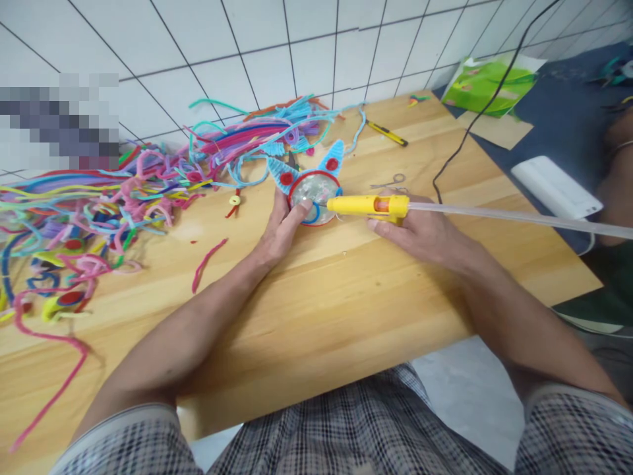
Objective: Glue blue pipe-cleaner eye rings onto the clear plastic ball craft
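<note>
My left hand is closed on a round, clear-centred craft piece with a red rim and two light-blue pointed ears, each bearing a red dot. Its thumb lies over the front, beside a blue curved strip. In my right hand is a yellow hot glue gun, its nozzle pointing left at the piece's face. Whether the tip touches it I cannot tell. A long translucent glue stick runs out of the gun's back to the right.
Many coloured pipe cleaners lie heaped along the tiled wall at left. A yellow cutter and scissors lie beyond my hands. A black cord crosses the table's right side. Off its edge are a white box-like object and a green package.
</note>
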A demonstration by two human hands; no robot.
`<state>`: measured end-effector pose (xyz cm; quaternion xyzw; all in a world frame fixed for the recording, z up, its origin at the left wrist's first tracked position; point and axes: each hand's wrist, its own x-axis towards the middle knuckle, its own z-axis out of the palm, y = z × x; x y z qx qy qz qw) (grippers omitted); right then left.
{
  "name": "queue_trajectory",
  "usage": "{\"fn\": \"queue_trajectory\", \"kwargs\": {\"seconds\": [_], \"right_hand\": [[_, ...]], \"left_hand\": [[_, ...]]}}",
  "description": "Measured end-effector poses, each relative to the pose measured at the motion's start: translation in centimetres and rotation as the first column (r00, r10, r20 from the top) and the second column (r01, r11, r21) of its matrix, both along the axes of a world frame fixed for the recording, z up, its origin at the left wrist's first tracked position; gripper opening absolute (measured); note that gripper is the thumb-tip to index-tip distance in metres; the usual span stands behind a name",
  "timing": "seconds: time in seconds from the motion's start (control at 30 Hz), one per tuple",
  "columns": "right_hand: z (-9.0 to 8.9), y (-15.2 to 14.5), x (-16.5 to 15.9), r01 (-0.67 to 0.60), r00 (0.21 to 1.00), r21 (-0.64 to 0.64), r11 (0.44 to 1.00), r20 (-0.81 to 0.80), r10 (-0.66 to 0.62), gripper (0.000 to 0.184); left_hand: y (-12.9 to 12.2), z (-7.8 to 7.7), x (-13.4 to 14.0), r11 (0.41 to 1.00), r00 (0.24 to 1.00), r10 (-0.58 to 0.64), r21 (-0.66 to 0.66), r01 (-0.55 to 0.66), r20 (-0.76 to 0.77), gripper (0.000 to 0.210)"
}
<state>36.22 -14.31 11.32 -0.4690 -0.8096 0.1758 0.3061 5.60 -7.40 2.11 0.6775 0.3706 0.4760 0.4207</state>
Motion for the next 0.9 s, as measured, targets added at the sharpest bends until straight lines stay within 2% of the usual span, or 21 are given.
{"fn": "queue_trajectory", "kwargs": {"seconds": [0.23, 0.5, 0.73, 0.9], "right_hand": [[-0.5, 0.2, 0.3, -0.021, 1.000, 0.001, 1.000, 0.009, 0.021, 0.024], [-1.4, 0.2, 0.6, -0.021, 1.000, -0.001, 1.000, 0.020, 0.021, 0.027], [-0.1, -0.1, -0.1, -0.030, 0.998, -0.040, 0.999, 0.048, 0.032, 0.020], [0.5, -0.2, -0.4, -0.064, 0.997, -0.038, 0.997, 0.030, 0.065, 0.023]], "left_hand": [[0.0, 0.3, 0.0, 1.000, 1.000, 0.009, -0.001, -0.009, 0.012, 0.085], [0.0, 0.3, -0.2, 1.000, 1.000, -0.015, 0.008, 0.015, -0.011, 0.086], [0.5, -0.5, -0.3, 0.999, 1.000, -0.020, 0.041, 0.020, -0.006, 0.088], [0.6, -0.8, -0.1, 0.999, 1.000, 0.001, 0.033, -0.002, 0.010, 0.084]]}}
